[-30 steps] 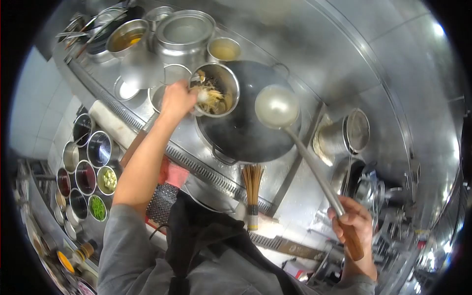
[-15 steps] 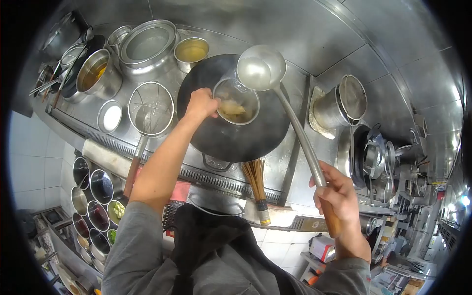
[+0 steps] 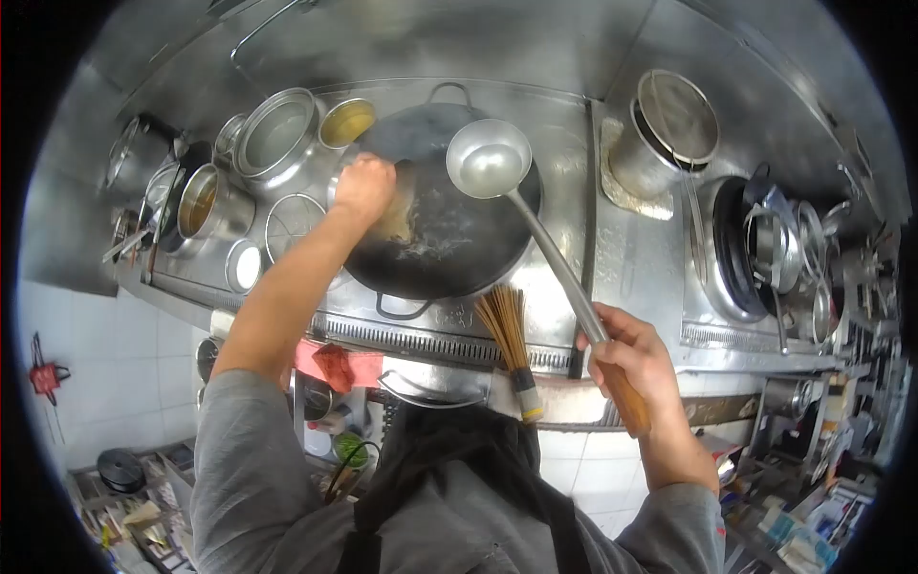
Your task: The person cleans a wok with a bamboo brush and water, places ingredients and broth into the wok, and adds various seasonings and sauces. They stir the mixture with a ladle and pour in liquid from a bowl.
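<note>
My left hand (image 3: 365,191) is closed on a metal pot at the left side of the black wok (image 3: 459,258); the pot is mostly hidden behind the hand and tilted over the wok. Pale food and liquid (image 3: 397,225) fall from it, blurred, into the wok, where liquid splashes. My right hand (image 3: 636,359) grips the wooden handle of a long metal ladle (image 3: 490,158). The ladle's bowl is over the right part of the wok, with cloudy liquid in it.
A bamboo brush (image 3: 507,330) lies at the counter's front edge. Left of the wok are a wire strainer (image 3: 295,225), a white bowl (image 3: 244,266) and several metal pots (image 3: 277,134). A strainer-topped pot (image 3: 660,143) stands right. A red cloth (image 3: 335,366) lies in front.
The pot in my left hand has moved left and tipped, and its contents are now falling into the wok. My right hand still holds the ladle over the wok. The camera view has shifted.
</note>
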`<state>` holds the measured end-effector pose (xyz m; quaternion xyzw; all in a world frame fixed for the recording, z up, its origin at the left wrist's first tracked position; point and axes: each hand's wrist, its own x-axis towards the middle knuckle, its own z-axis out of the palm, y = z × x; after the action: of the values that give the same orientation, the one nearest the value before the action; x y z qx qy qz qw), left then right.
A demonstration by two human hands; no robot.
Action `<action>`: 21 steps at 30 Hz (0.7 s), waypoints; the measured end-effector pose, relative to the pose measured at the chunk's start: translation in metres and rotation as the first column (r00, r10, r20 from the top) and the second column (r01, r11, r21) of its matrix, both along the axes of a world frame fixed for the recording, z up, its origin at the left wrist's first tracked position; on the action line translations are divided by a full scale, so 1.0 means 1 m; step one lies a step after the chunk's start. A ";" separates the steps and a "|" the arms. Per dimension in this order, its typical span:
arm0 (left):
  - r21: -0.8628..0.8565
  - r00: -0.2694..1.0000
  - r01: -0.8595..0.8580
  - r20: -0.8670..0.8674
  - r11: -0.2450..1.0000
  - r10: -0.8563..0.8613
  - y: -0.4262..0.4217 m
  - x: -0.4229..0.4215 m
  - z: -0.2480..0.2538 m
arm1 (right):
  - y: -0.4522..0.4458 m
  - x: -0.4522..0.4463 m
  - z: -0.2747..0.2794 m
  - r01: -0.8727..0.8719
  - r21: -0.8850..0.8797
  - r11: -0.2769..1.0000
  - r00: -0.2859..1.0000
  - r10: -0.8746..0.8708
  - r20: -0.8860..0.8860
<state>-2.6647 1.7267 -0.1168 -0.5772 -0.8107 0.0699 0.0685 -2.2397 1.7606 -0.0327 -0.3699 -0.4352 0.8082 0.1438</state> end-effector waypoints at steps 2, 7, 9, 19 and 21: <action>-0.082 0.984 -0.005 -0.176 0.997 -0.009 0.019 0.007 -0.002 | 0.001 0.010 -0.004 -0.006 0.011 1.000 0.999 0.005 0.047; -0.097 0.911 -0.033 -0.411 0.995 -0.010 0.058 0.016 0.003 | 0.004 0.032 -0.021 0.007 0.018 1.000 1.000 -0.007 0.016; -0.090 0.890 -0.052 -0.456 0.995 0.005 0.069 0.009 0.010 | 0.004 0.035 -0.022 0.001 0.022 1.000 1.000 -0.001 0.017; 0.165 0.954 -0.275 -0.079 0.947 0.291 0.011 -0.021 0.045 | 0.001 0.029 -0.017 -0.030 0.067 0.997 1.000 0.030 0.000; 0.136 0.876 -0.477 0.151 0.868 0.458 -0.012 -0.033 0.020 | -0.002 0.019 -0.012 -0.049 0.083 0.995 0.999 0.049 0.003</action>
<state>-2.6975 1.7150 -0.0968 -0.3588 -0.9318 -0.0173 0.0519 -2.2209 1.7583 -0.0446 -0.3529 -0.4776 0.7925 0.1389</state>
